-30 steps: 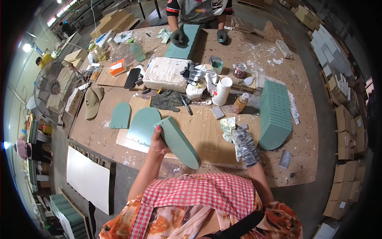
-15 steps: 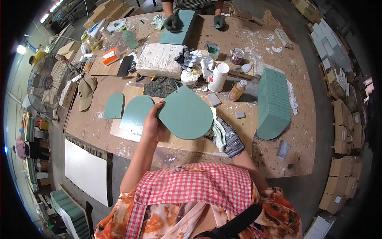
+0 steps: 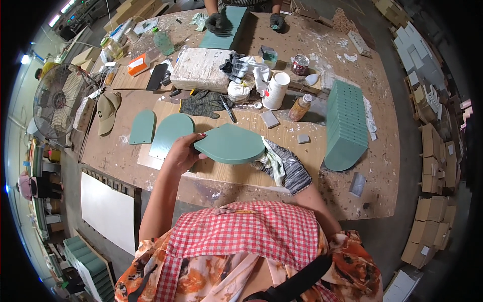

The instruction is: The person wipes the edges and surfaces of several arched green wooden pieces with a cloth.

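My right hand (image 3: 284, 168) is mostly hidden by its glove and the green board (image 3: 230, 146). Both hands grip the board above the table (image 3: 352, 196). It lies flat, long side left to right. My left hand (image 3: 182, 153) pinches its left end.

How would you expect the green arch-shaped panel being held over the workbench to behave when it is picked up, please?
The green arch-shaped panel probably stays stiff: it juts out flat from the left hand without sagging. It seems light, since that bare hand grips only one edge while the gloved right hand steadies the other. Its smooth painted face could be slippery.
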A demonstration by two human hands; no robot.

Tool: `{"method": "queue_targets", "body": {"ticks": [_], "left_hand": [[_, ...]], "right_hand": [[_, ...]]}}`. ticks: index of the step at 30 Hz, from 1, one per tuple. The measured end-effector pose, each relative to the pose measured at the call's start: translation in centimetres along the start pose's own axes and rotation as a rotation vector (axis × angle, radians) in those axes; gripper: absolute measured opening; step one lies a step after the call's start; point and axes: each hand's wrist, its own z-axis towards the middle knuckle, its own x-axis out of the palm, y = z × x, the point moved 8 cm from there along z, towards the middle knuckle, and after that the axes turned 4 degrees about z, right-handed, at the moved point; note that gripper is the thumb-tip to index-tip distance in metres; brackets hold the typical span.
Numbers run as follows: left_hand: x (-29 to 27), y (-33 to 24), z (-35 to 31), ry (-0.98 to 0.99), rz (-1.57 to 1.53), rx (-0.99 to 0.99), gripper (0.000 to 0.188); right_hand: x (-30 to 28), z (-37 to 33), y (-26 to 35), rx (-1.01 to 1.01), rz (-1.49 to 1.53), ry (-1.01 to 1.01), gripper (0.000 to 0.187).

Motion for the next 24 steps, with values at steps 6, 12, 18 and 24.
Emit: {"method": "queue_targets", "body": {"ticks": [6,12,18,24], "left_hand": [[0.0,0.0,-0.8,-0.143,0.070,-0.059,0.020],[-0.1,0.1,-1.1,-0.123,0.112,-0.075,0.022],[4.2,-1.0,-3.9,-0.116,0.148,-0.142,0.022],[4.9,-1.0,-2.4,-0.132,0.239,0.188,0.030]], "right_hand": [[-0.2,0.0,-0.2,0.016,0.044,-0.021,0.039],[-2.8,1.3,-0.9,-0.006,-0.031,-0.063,0.034],[1.5,-2.1,6.0,-0.262,-0.792,0.051,0.030],[7.0,-5.1,13.4,-1.245,-1.160,-0.217,0.020]]}}
